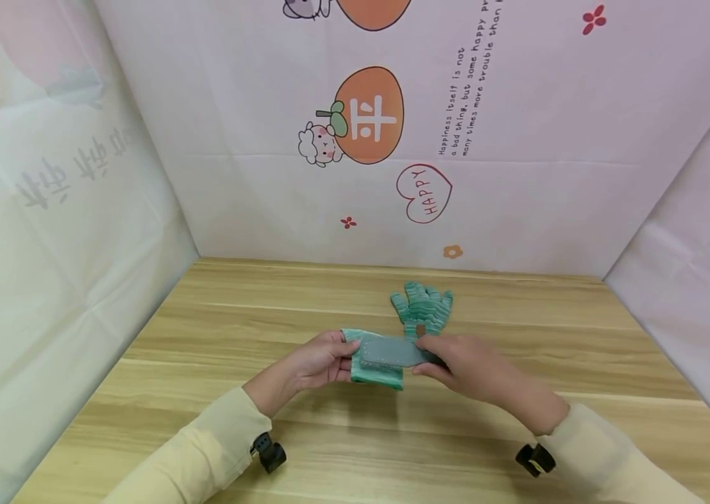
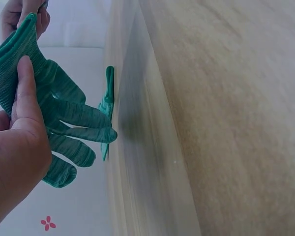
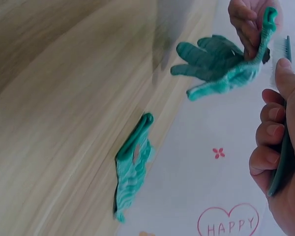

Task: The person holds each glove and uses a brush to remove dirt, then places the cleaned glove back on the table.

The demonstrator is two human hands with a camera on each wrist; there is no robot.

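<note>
My left hand (image 1: 323, 360) pinches a green knitted glove (image 1: 377, 379) near its cuff, thumb on one face. In the left wrist view the fingers of this held glove (image 2: 78, 118) hang loose above the table. My right hand (image 1: 465, 367) grips a brush by its handle; the grey-green brush (image 1: 388, 351) has its back turned up, over the glove. Pale bristles show in the right wrist view, facing the held glove (image 3: 221, 66); whether they touch it I cannot tell. A second green glove (image 1: 423, 308) lies on the table behind, with a brown patch near its cuff.
The wood-grain table (image 1: 254, 301) runs back to a white printed cloth wall (image 1: 254, 196). Similar cloth walls stand at the left (image 1: 65, 280) and right (image 1: 695, 231). Each wrist carries a small black camera.
</note>
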